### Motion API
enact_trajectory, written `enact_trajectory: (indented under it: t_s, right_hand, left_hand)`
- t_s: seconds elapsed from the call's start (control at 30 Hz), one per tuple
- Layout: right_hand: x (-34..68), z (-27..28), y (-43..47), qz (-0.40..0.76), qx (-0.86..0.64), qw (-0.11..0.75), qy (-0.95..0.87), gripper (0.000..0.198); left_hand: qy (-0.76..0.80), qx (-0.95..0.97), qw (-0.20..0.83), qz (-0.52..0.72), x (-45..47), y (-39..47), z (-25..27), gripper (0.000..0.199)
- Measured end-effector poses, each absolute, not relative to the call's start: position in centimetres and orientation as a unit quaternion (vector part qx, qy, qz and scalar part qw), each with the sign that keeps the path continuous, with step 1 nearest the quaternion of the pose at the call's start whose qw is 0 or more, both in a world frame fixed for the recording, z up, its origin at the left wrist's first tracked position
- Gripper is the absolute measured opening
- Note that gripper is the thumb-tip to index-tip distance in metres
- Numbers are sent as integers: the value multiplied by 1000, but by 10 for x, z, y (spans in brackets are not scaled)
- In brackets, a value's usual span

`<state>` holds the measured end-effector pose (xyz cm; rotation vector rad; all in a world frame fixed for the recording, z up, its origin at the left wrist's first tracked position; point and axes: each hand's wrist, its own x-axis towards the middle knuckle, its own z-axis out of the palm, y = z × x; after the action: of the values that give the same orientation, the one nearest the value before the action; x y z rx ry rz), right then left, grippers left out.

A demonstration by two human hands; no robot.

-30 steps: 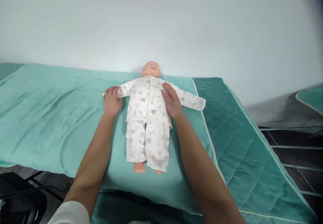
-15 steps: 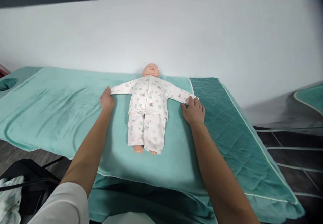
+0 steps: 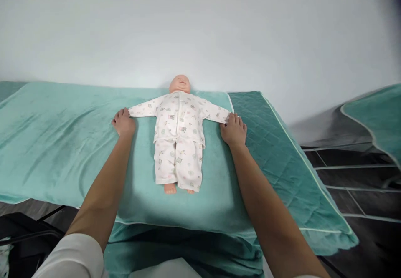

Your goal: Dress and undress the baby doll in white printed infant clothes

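You have in view: hands (image 3: 124, 122) (image 3: 234, 132), two; doll (image 3: 180, 84), one; shirt (image 3: 179, 119), one; trousers (image 3: 189, 165), one pair; feet (image 3: 170, 188), two.

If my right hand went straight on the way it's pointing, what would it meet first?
Your right hand would meet the white printed cloth sleeve right at its front; beyond that, the plain white wall seems next, though depth is uncertain.

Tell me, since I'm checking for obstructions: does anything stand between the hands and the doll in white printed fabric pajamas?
Nothing visible does: the left hand and right hand are at opposite sleeve ends of the doll.
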<state>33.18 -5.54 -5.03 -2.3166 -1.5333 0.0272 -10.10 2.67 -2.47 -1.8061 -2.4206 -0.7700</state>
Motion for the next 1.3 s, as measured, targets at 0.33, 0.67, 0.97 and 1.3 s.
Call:
enact_trajectory:
  t_s: [0.33, 0.67, 0.97, 1.3]
  right_hand:
    - [336, -51, -50, 8, -818, 158, -553, 67]
    - [344, -49, -37, -18, -783, 190, -592, 59]
    - [345, -49, -38, 3, -808, 228, -544, 59]
    - [320, -32, -44, -1, -763, 262, -591, 68]
  left_hand:
    - [-763, -571, -32, -302, -91, 4, -17, 72]
    - [-751, -591, -34, -293, -91, 8, -20, 66]
    - [-748, -586, -17, -309, -90, 9, -18, 59]
    - [-714, -614, 19, -338, -89, 15, -17, 59]
